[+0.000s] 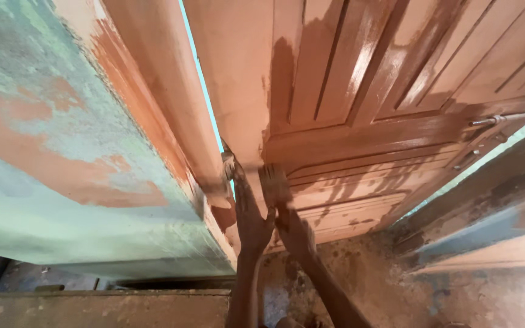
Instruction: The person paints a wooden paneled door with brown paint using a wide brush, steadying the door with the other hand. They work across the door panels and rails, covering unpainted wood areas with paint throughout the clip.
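Right hand (296, 234) grips the handle of a paintbrush (274, 182), fingers wrapped around it; the bristles meet the wooden door (360, 121) near the door's lower left corner, just below the horizontal rail. Left hand (251, 222) reaches up beside it, palm against the door's left edge; what looks like a small pale object (228, 165) sits at the fingertips, but whether it is pinched cannot be told.

Risks, as judged from this view. The left palm rests where the stain is being laid, so it may smear the wet coat or leave prints. Fresh stain on the upright panels may run down the grooves and pool on the rail if the brush is overloaded. The narrow gap between the door's edge and the door frame (171, 103) leaves little room: a stray stroke would mark the frame, or the patchy green-and-orange wall (44, 152) beyond it. The metal latch bolt (508, 116) at the door's right edge could take stain if not brushed around.

The door stands upright, panelled with vertical grooves above and horizontal mouldings below. Its upper panels and middle rail are glossy, dark reddish-brown; a strip along the left edge and much of the bottom remain paler and matt. The dusty floor (384, 279) lies beneath.
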`<state>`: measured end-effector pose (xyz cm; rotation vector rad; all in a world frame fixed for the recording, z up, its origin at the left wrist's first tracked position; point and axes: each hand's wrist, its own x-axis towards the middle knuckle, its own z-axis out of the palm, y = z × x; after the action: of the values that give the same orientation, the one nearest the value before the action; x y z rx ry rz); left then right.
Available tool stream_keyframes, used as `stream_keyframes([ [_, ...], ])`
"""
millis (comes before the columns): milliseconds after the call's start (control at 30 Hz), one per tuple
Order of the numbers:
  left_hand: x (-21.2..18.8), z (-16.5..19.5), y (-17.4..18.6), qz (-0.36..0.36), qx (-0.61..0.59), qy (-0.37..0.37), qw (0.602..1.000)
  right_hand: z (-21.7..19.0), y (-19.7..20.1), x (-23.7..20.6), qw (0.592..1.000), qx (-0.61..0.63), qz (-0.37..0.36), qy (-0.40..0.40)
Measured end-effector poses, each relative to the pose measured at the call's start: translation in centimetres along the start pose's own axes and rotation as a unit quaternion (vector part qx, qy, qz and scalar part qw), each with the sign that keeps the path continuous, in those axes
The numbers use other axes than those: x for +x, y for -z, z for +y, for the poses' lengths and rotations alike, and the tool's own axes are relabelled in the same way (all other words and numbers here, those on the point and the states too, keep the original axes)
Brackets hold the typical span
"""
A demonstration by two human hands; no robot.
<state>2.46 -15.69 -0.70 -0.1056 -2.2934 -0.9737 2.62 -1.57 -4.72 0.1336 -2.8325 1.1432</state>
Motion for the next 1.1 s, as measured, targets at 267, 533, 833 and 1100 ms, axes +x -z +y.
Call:
stream_keyframes([
  [267, 1.0, -0.2, 0.5, 0.013, 0.073, -0.038, 0.997, -5.4, 4.6, 4.4, 0.996, 0.092, 0.007, 0.013],
  [533, 2.5, 0.7, 0.6, 0.033, 0.067, -0.066, 0.995, -7.4, 7.0, 2.5, 0.985, 0.119, 0.113, 0.055],
  [833, 3.7, 2.0, 0.5, 0.036, 0.079, -0.092, 0.992, 1.3, 1.7, 1.1, 1.0, 0.015, 0.002, -0.002],
  [1100, 6.0, 4.4, 0.5, 0.033, 0.065, -0.068, 0.995, -15.1, 17.0, 5.8, 0.96, 0.22, 0.126, 0.122],
])
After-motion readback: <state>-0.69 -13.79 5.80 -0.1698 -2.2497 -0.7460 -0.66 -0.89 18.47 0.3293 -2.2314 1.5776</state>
